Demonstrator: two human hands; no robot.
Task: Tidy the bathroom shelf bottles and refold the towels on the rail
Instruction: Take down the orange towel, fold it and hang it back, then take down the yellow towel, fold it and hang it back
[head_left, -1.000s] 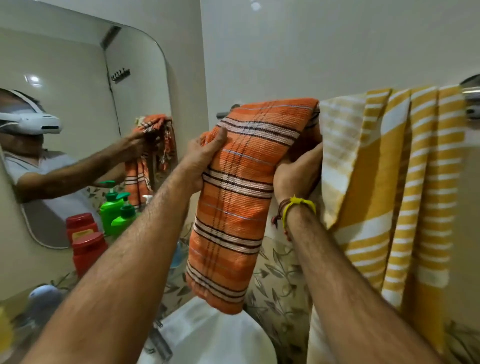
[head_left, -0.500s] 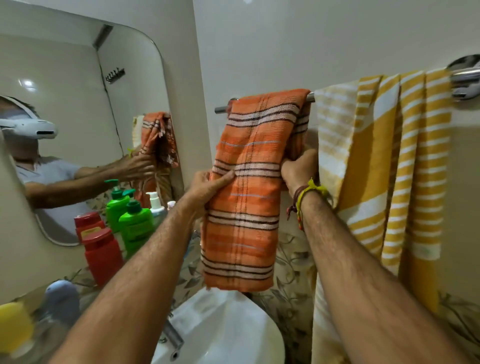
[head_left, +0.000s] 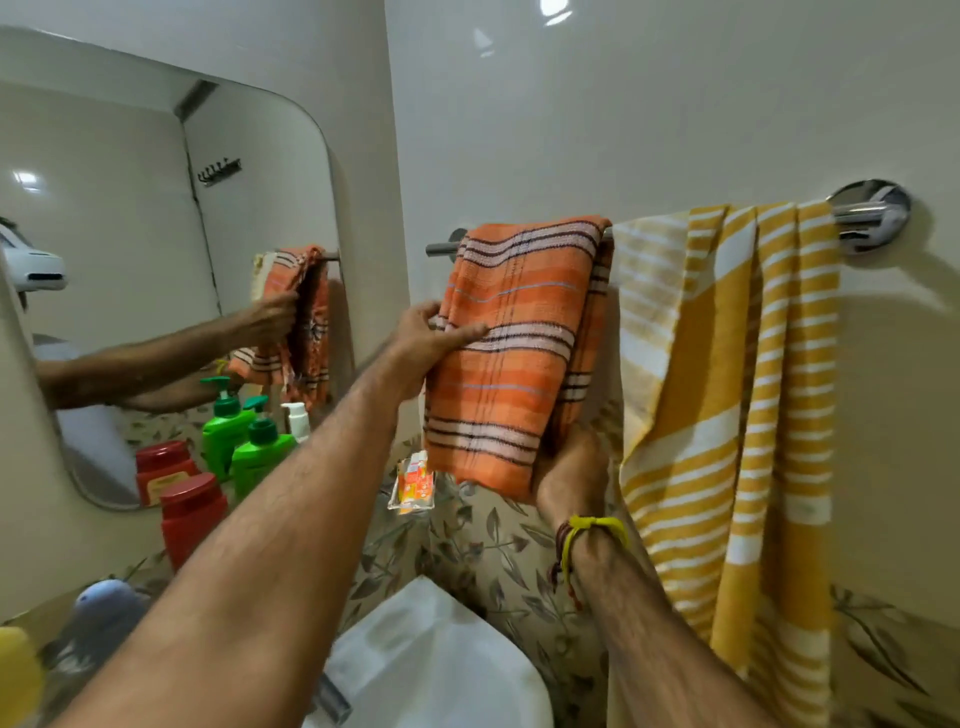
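**Orange towel squared up on bathroom rail**

The orange towel (head_left: 511, 353) hung folded over the left end of the chrome rail (head_left: 857, 213), long axis vertical, stripes running across, lower edge pointing down toward the basin (head_left: 441, 670). The left hand (head_left: 423, 340) pinched its left edge, thumb in front and fingers behind; the right hand (head_left: 569, 470) cupped the bottom right corner, fingers closed on the cloth. Doing this step well probably meant drawing both sides down evenly so the edges lined up. Just beside it, touching, the yellow towel (head_left: 727, 415) draped loosely, not yet refolded.
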